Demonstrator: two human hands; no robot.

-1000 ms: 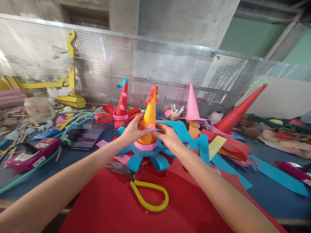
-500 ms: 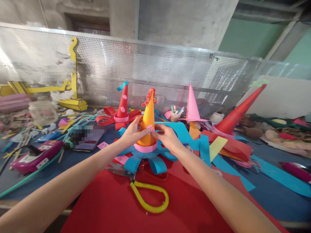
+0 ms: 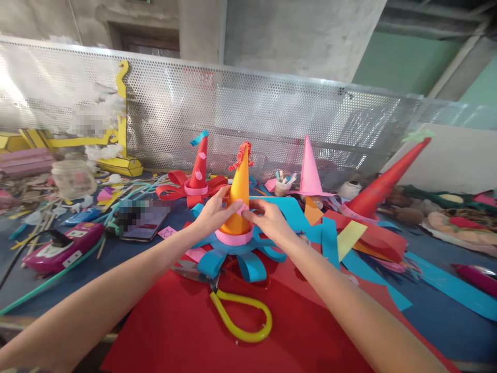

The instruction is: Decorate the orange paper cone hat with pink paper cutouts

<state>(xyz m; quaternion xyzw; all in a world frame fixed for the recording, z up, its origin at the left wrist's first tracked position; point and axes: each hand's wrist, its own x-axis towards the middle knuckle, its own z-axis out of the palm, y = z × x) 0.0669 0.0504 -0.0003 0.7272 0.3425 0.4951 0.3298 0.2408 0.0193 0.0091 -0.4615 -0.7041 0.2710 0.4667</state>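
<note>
An orange paper cone hat (image 3: 239, 178) stands upright in front of me, with curly red paper strips (image 3: 244, 155) at its tip. Around its foot runs a pink band (image 3: 234, 238), and looped blue paper strips (image 3: 252, 264) spread out below. My left hand (image 3: 217, 210) holds the cone from the left, its thumb lying on a small pink paper cutout (image 3: 241, 207) on the cone's front. On the other side, my right hand (image 3: 266, 213) grips the cone, its thumb at the cutout's right edge. Its other fingertips are partly hidden.
Yellow-handled scissors (image 3: 248, 336) lie on red sheet (image 3: 186, 331) nearest me. Behind stand a red cone hat (image 3: 199, 168), a pink one (image 3: 309, 173) and a long tilted red one (image 3: 388, 178). A phone (image 3: 145, 223) and a purple power strip (image 3: 64, 248) are left.
The view has shifted slightly. Both hands stay on the orange cone, and the pink cutout now sits flatter against it under my left thumb.
</note>
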